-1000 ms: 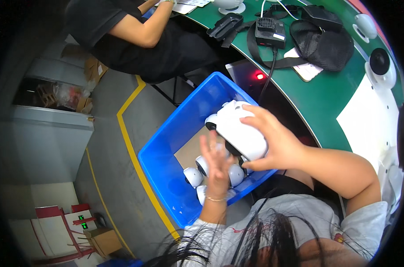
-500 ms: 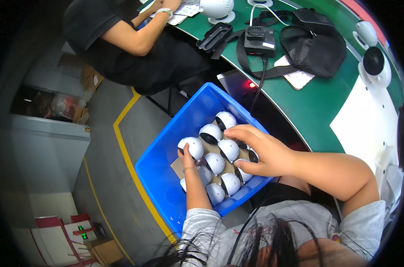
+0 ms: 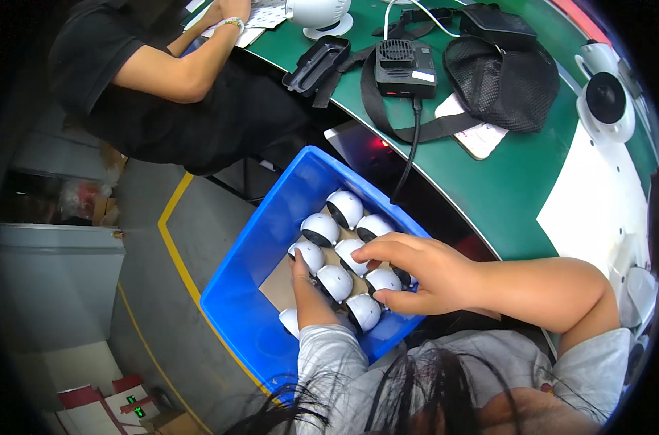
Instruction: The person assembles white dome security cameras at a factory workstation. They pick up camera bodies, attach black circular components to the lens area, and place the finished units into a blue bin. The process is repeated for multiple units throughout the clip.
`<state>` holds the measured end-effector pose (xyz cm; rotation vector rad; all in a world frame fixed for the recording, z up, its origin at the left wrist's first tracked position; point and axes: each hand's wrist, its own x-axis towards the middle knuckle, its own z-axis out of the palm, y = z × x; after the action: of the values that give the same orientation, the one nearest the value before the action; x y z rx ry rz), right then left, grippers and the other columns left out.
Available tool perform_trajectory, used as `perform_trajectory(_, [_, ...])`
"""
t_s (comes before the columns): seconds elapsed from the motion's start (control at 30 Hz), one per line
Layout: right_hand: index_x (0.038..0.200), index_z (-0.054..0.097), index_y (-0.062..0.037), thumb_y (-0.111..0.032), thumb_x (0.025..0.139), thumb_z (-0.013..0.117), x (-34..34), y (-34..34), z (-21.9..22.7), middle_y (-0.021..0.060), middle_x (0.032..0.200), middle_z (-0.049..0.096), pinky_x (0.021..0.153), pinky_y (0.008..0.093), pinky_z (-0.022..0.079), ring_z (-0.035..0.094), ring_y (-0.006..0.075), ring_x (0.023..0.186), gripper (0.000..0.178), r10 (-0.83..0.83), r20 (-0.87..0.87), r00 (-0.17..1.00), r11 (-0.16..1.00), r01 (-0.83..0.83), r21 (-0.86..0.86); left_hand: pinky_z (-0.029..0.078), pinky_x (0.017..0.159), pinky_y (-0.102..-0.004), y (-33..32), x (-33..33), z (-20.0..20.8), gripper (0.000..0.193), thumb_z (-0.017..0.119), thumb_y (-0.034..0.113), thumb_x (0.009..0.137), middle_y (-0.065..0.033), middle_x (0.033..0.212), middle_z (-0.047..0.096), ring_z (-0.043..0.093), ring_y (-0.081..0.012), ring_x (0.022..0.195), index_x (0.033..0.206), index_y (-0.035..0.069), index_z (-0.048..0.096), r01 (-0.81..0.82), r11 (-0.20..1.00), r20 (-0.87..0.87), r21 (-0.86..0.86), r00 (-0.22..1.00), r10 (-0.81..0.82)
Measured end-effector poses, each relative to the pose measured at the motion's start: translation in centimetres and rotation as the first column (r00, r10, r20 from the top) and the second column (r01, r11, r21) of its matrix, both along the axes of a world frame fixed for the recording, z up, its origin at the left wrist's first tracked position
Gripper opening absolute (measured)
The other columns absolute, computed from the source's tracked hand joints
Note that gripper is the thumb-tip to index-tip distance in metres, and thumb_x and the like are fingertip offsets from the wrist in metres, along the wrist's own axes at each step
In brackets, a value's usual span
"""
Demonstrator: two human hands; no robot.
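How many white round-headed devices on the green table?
3 clear ones: one device near the co-worker, a black-faced device at the right, another device just beyond it. White shapes at the right rim are too unclear to count.

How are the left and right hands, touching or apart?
Apart: the head view shows white ball-shaped cameras in the gap between the left hand and right hand.

Devices (image 3: 334,283) lie in the bin (image 3: 260,239); the table (image 3: 514,192) stands to its right, bearing a pouch (image 3: 507,87).
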<state>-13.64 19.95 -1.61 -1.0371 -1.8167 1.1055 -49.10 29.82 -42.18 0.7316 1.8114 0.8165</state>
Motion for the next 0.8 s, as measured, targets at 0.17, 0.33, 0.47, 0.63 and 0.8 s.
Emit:
perform_trajectory(0.17, [0.109,0.052,-0.0039,-0.015,0.073,0.058,0.2,0.4,-0.4,0.0118,0.099,0.056,0.075,0.035,0.046,0.055,0.0266,0.09,0.039,0.019,0.019,1.0,1.0,-0.018,-0.018,0.019,0.104,-0.043,0.0,3.9,5.5,0.08,0.037,0.057,0.083,-0.0279,0.139,0.014,0.018,-0.0381,0.129,0.136,0.0,0.017,-0.091,0.996,-0.52,-0.012,0.851,0.072])
perform_trajectory(0.33, [0.105,0.054,-0.0047,-0.018,0.074,0.056,0.4,0.1,-0.5,0.0115,0.096,0.057,0.077,0.0363,0.044,0.056,0.0273,0.089,0.034,-0.029,0.03,0.999,0.993,0.026,0.114,0.01,0.106,-0.0397,-4.5,10.9,18.0,0.06,0.029,0.04,0.093,-0.0221,0.142,0.007,0.01,-0.0332,0.132,0.136,0.002,0.015,-0.007,0.916,-0.219,0.401,0.97,0.103])
perform_trajectory(0.47, [0.098,0.058,-0.0061,-0.017,0.074,0.055,1.2,-0.1,-0.2,0.0102,0.093,0.058,0.077,0.0358,0.045,0.055,0.0262,0.09,0.026,-0.017,0.034,0.999,0.928,0.003,0.371,0.023,0.101,-0.0354,-10.3,19.5,27.4,0.058,0.029,0.038,0.094,-0.0164,0.135,0.025,0.029,-0.026,0.124,0.135,0.001,0.015,0.136,0.752,0.073,0.645,0.969,-0.237])
perform_trajectory(0.63, [0.088,0.06,-0.0064,-0.008,0.072,0.058,5.4,0.0,6.9,0.0079,0.087,0.06,0.074,0.0349,0.046,0.057,0.0245,0.084,0.016,-0.098,-0.232,0.968,0.67,0.236,0.704,0.017,0.104,-0.0383,-12.8,26.2,34.4,0.056,0.033,0.034,0.092,-0.0183,0.138,0.021,0.023,-0.0276,0.127,0.134,-0.001,0.018,0.522,0.268,-0.34,0.81,0.79,-0.51])
perform_trajectory(0.8, [0.091,0.058,-0.0062,-0.011,0.067,0.057,18.7,2.1,15.8,0.0122,0.096,0.056,0.085,0.0385,0.04,0.051,0.0299,0.093,0.024,-0.636,-0.374,0.675,0.085,0.544,0.835,0.009,0.103,-0.0494,-12.2,32.9,40.5,0.056,0.044,0.027,0.087,-0.0239,0.14,0.015,0.013,-0.0393,0.13,0.132,-0.001,0.026,0.697,-0.175,-0.69,0.696,0.58,-0.433])
